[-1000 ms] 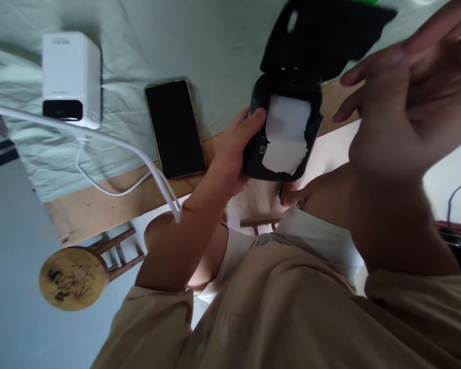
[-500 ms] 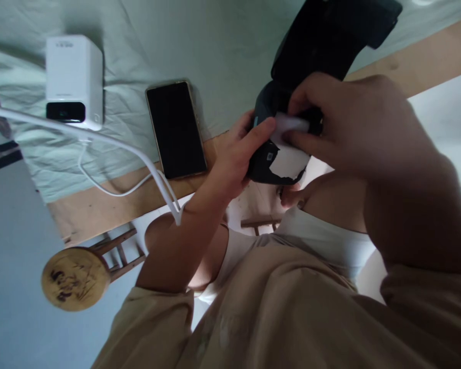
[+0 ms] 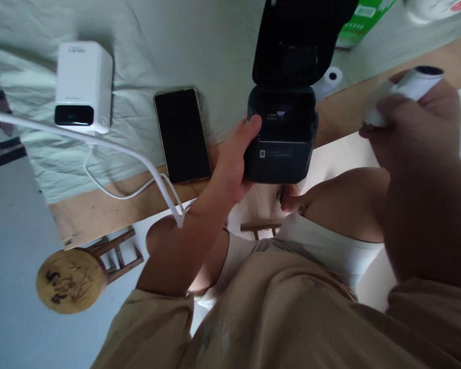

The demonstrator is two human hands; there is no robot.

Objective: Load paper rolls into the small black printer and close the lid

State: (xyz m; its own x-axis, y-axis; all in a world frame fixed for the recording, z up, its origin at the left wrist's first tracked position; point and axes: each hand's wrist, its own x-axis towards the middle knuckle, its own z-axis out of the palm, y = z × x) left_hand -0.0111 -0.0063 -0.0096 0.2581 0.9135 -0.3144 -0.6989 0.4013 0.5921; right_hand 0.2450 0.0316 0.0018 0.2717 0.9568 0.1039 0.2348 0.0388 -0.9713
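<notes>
My left hand (image 3: pixel 236 159) grips a black portable label printer (image 3: pixel 278 161) by its left side, thumb on the upper edge. Its hinged lid (image 3: pixel 288 61) is swung up toward the table, and the dark roll compartment (image 3: pixel 284 118) shows no roll inside. Off to the right, my right hand (image 3: pixel 418 118) is closed around a white paper roll (image 3: pixel 417 84) with a dark core; some fingers are blurred. Behind the printer, a second white paper roll (image 3: pixel 330 79) lies on the table, partly hidden by the lid.
A black-screened phone (image 3: pixel 182 134) and a white power bank (image 3: pixel 83 84) lie on the green cloth (image 3: pixel 138 46). A white cable (image 3: pixel 130 148) runs to my left forearm. A green carton (image 3: pixel 363 25) and a white container (image 3: pixel 434 7) stand top right. A wooden stool (image 3: pixel 72 280) is lower left.
My right hand has moved away right from the printer with the white roll, leaving the compartment bare. The printer has turned more upright, and the second roll and green carton have come into view.
</notes>
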